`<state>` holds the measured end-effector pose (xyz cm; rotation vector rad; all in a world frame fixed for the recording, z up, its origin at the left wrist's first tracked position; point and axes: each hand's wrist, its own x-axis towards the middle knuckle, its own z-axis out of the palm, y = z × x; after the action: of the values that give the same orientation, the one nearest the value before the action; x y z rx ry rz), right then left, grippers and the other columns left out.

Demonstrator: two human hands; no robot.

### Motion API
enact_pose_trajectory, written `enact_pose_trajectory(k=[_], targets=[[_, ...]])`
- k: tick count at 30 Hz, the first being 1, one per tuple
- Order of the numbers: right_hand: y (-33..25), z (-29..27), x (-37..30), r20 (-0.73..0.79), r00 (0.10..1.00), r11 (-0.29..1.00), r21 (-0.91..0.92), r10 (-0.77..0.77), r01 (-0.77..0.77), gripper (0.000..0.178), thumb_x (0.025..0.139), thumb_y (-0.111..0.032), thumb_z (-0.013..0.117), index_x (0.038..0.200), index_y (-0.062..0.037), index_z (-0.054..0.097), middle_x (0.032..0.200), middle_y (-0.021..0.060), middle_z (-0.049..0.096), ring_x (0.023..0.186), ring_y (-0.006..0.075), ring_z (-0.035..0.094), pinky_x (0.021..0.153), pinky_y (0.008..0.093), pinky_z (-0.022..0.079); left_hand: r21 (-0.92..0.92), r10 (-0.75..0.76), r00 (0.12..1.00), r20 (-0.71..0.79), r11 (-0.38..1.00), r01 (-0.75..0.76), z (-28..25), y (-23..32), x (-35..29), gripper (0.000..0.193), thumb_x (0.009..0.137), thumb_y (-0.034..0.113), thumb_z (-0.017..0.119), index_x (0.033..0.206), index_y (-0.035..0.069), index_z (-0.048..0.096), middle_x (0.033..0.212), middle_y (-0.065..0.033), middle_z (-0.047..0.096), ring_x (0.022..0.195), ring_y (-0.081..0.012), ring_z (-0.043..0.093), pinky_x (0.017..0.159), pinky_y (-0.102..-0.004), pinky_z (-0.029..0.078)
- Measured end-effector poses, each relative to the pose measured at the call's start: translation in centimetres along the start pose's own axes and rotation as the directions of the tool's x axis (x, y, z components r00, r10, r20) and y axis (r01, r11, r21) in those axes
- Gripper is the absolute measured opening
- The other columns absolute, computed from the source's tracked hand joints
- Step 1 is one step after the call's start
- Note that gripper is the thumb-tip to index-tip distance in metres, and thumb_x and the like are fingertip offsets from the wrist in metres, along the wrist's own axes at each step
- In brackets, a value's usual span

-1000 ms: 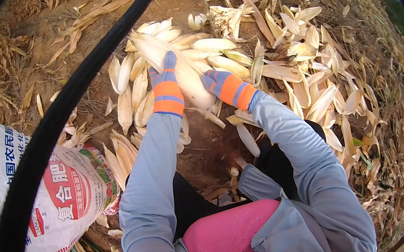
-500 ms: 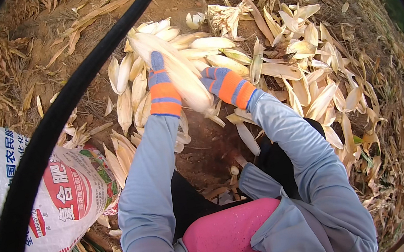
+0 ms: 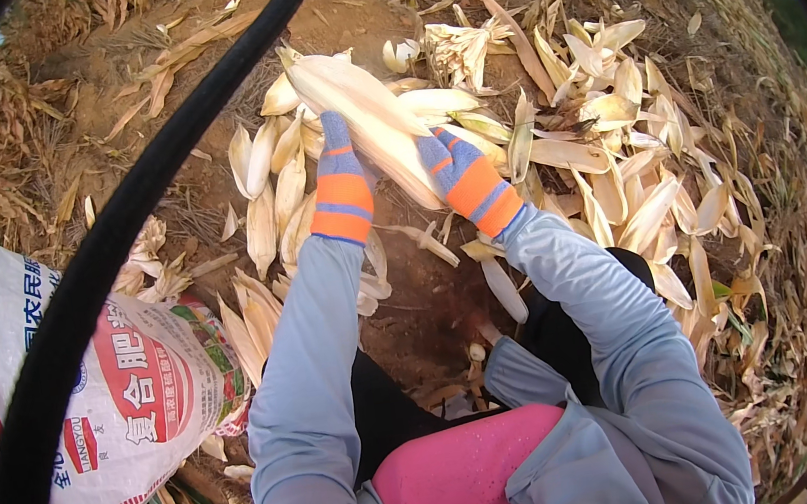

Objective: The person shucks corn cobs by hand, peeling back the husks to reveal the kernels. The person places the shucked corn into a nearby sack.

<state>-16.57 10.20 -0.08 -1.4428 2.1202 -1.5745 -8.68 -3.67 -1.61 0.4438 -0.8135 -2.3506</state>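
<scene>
A long ear of corn in its pale, dry husk (image 3: 369, 120) slants between my hands, its tip pointing away to the upper left. My left hand (image 3: 341, 184), in a blue-grey and orange glove, grips its left side with the thumb laid along the husk. On the lower right side, my right hand (image 3: 471, 181), gloved alike, has its fingers closed against the ear near its base. Beneath and beyond it lies a pile of husked-over corn ears (image 3: 290, 185), partly hidden by the held ear and my left hand.
At left stands a white and red woven sack (image 3: 153, 383), crossed in view by a black strap (image 3: 162, 171). Loose husks (image 3: 646, 212) are heaped on the right. Dry stalks and leaves (image 3: 773, 307) cover the ground around. My bent knees frame bare soil (image 3: 411, 316).
The ear has moved slightly away from me and to the right, with both hands still on it. The whole view has shifted a little.
</scene>
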Motion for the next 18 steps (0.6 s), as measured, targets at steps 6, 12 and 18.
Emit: enact_pose_trajectory(k=[6,12,18], targets=[[-3.6,-1.7,0.2,-0.076,0.981,0.971,-0.153,0.176,-0.186,0.03,0.086,-0.023,0.041,0.105,-0.0019,0.051,0.088,0.0197,0.057,0.083,0.0337,0.055,0.072,0.0361,0.042,0.145,0.002,0.999,-0.054,0.989,0.006,2.8,1.2,-2.2,0.044,0.078,0.023,0.059,0.113,0.006,0.038,0.108,-0.0112,0.046,0.096,-0.0255,0.049,0.071,-0.0479,0.047],[-1.3,-1.9,0.4,-0.029,0.984,0.958,-0.228,0.175,-0.177,0.029,0.086,-0.019,0.039,0.107,-0.0015,0.049,0.094,0.0148,0.057,0.089,0.0274,0.054,0.075,0.0322,0.042,0.342,0.043,0.996,-0.079,0.939,-0.014,3.2,1.3,-2.6,0.047,0.075,0.018,0.062,0.112,0.005,0.037,0.101,-0.011,0.05,0.088,-0.0223,0.053,0.07,-0.0396,0.049],[4.2,-1.0,1.6,0.126,0.991,0.996,0.069,0.052,-0.061,0.033,0.082,-0.01,0.039,0.113,-0.0025,0.046,0.095,0.0149,0.056,0.095,0.0257,0.051,0.081,0.0322,0.039,0.502,0.066,0.998,0.002,0.863,-0.058,3.4,0.6,-2.5,0.046,0.076,0.018,0.062,0.112,0.003,0.038,0.098,-0.0102,0.052,0.085,-0.0201,0.053,0.065,-0.0353,0.049]])
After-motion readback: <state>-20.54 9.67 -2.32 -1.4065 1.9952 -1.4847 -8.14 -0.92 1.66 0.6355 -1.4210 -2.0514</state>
